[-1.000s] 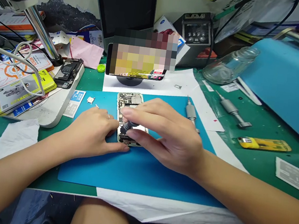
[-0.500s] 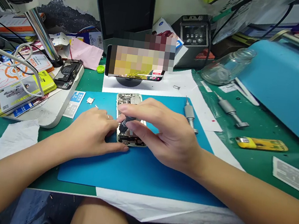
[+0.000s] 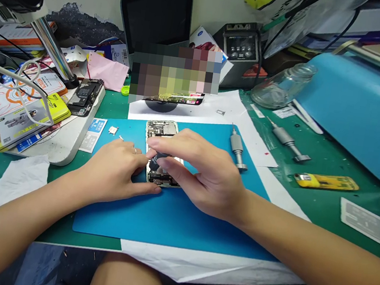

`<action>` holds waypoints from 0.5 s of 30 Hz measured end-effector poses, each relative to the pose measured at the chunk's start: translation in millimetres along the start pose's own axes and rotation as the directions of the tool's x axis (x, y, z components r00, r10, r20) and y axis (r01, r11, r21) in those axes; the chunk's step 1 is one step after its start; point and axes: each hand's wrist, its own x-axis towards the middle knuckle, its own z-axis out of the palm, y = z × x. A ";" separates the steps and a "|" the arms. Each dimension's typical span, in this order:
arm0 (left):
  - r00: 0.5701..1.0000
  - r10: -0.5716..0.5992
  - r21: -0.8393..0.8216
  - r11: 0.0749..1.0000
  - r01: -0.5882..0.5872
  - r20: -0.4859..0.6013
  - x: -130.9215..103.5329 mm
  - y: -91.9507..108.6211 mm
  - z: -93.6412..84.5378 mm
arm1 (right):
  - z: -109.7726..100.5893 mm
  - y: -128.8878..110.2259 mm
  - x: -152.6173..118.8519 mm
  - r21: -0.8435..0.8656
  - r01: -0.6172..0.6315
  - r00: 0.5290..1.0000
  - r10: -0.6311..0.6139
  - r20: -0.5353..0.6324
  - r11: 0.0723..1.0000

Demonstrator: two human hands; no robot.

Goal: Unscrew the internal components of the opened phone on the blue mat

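Observation:
An opened phone (image 3: 164,127) with its inner boards bare lies on the blue mat (image 3: 165,223). My left hand (image 3: 116,168) rests at its left side, fingers curled at the edge and thumb along the bottom edge, holding it. Over the phone, my right hand (image 3: 203,174) pinches a short dark screwdriver (image 3: 157,160) between thumb and fingers; its tip is hidden. The right fingers cover part of the phone's right side. Left of the phone, a small metal part (image 3: 113,130) lies on the mat.
A grey screwdriver (image 3: 236,147) lies on the mat's right, with another grey screwdriver (image 3: 288,140) farther right. Beyond stand a propped phone (image 3: 181,98) and a glass jar (image 3: 281,87). At left, a white device (image 3: 67,145) carries boxes and another opened phone (image 3: 86,96).
The view has shifted slightly. Both hands stay at the phone, and the dark screwdriver remains in my right hand, tilted a little differently.

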 end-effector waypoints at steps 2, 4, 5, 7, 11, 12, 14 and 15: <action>1.000 -0.005 -0.002 1.000 0.005 0.012 0.5 0.3 -0.8 | -2.7 -0.1 -0.7 0.002 0.045 0.997 -0.045 -0.057 0.999; 1.000 -0.005 0.014 1.000 0.004 0.028 1.0 0.5 -1.7 | -10.9 0.8 -0.3 -0.064 0.066 0.991 -0.072 -0.109 0.996; 0.999 -0.001 0.020 1.000 0.000 0.037 1.3 0.6 -2.2 | -17.0 2.0 0.4 -0.131 0.063 0.988 -0.080 -0.128 0.989; 0.999 0.002 0.024 1.000 -0.004 0.049 1.6 0.6 -2.9 | -31.5 6.3 2.5 -0.294 0.014 0.992 -0.050 -0.118 0.956; 0.998 0.001 0.009 1.000 -0.002 0.069 2.0 0.5 -3.6 | -55.9 19.9 8.0 -0.521 -0.255 0.950 0.312 0.024 0.814; 0.997 -0.003 0.009 1.000 0.002 0.071 2.1 0.5 -3.6 | -58.7 23.3 8.8 -0.554 -0.329 0.902 0.427 0.054 0.765; 0.997 -0.006 0.011 1.000 0.005 0.073 2.3 0.4 -3.7 | -59.8 29.2 9.3 -0.620 -0.418 0.772 0.620 0.144 0.664; 0.997 -0.006 0.013 1.000 0.005 0.071 2.2 0.3 -3.7 | -58.6 31.4 8.9 -0.650 -0.435 0.705 0.685 0.186 0.623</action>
